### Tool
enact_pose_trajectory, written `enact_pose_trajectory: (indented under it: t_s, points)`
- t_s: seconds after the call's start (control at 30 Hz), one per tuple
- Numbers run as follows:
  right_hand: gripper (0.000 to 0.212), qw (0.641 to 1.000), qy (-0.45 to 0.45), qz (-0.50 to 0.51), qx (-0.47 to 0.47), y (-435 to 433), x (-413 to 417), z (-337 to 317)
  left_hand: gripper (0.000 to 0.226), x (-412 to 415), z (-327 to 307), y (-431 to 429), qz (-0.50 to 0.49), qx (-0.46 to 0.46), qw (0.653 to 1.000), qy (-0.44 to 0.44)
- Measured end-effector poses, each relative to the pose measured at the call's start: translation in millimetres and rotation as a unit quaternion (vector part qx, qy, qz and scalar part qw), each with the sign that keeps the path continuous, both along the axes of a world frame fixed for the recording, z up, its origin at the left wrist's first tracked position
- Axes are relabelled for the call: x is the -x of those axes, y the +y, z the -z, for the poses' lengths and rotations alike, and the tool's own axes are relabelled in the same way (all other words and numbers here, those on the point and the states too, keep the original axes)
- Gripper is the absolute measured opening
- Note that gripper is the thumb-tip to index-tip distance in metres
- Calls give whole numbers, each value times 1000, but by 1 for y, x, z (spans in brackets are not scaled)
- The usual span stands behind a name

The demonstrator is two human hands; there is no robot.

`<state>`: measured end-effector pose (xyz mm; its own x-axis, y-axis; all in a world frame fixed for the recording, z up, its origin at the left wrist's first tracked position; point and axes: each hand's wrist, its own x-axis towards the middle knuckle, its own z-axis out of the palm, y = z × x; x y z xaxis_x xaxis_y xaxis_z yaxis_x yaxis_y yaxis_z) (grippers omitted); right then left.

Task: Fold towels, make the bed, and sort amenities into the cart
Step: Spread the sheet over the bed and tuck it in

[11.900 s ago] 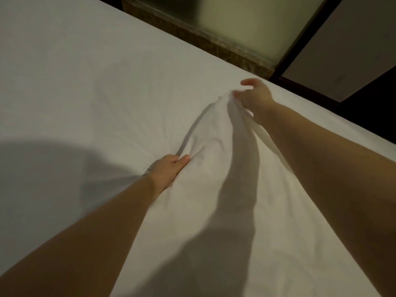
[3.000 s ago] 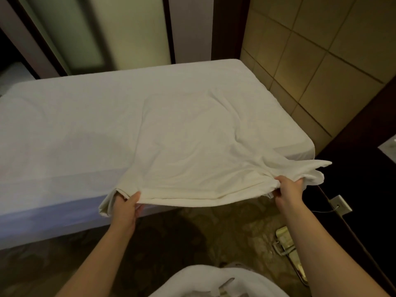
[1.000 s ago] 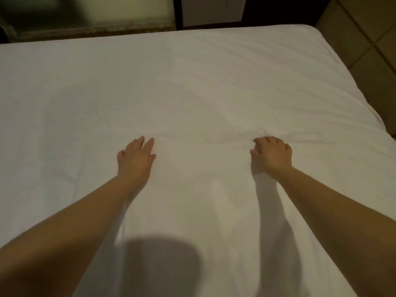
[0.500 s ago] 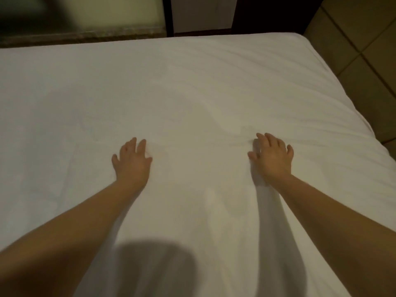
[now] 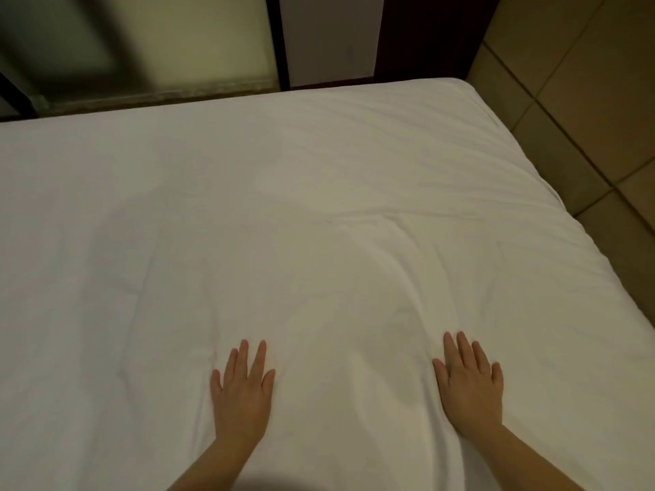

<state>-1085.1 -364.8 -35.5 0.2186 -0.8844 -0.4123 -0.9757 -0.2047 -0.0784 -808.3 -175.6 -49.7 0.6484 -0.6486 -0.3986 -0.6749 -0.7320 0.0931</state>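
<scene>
Two hands in shot, one bed, one loose white cloth spread on top of it. The bed fills nearly the whole view, with its far right corner rounded off against the tiled wall. Beyond its far edge stand one pale frosted panel and one dark upright post.

The white cloth lies in the near right part of the bed, and it is hard to read. It is white on white, so its outline is mostly lost. Only a faint ridge running across the middle and soft creases fanning out above the right hand give it away. The bed's left side and near edge are cut off by the frame. Both forearms run out of the bottom of the shot, and a dark shadow smudges the bottom edge between them.

Now the hands. The left hand is palm down on the fabric, fingers straight and close together, pointing to the far side. The right hand matches it well off to the right, flat on the cloth with straight fingers slightly spread and the thumb turned inward. Both are pressing on the surface and gripping nothing. The palms themselves are hidden underneath.
</scene>
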Motion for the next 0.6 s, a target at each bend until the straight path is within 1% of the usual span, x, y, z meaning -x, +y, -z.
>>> enact_pose_trajectory:
  t_s: [0.1,0.17,0.2,0.23,0.33,0.4,0.47,0.5,0.57,0.6]
  points:
    - [56,1000,-4,-20,-13,36,24,-7,68,25,-4,50,9,0,1000,2]
    - [57,999,-9,-38,-21,67,41,-13,63,43,-6,89,18,3,1000,4]
    - [62,999,-17,-46,-22,84,50,-14,60,50,-7,109,27,-1,1000,9]
    - [71,998,-26,-55,-23,99,59,-16,58,55,-8,128,35,-7,999,18]
    - [101,995,-32,-86,-31,143,89,-15,60,59,-8,179,63,-19,998,14]
    - [111,996,-24,-87,-26,164,112,-9,62,48,-8,206,94,-32,995,6]
    - [106,994,6,-106,-21,174,126,-9,64,26,1,228,98,-40,994,-14]
    - [97,992,22,-121,-14,176,129,-11,64,16,-1,236,87,-29,995,-31]
    - [76,991,45,-128,-1,174,129,-13,65,1,-10,246,47,-36,997,-51]
    - [71,991,54,-124,4,171,125,-14,66,-5,-14,246,41,-40,997,-56]
